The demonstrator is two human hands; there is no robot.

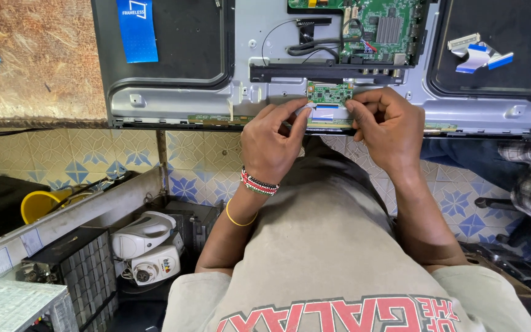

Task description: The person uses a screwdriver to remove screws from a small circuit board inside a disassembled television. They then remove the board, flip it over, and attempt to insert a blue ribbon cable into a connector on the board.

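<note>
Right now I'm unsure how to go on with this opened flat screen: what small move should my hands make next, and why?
Probably ease the flat white ribbon cable gently out of the small green circuit board. The left hand pinches its left end, the right hand its right end, at the panel's lower edge, so an even, level pull seems safest.

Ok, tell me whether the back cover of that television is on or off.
Off: the television lies face down, its metal rear and green circuit boards bare.
</note>
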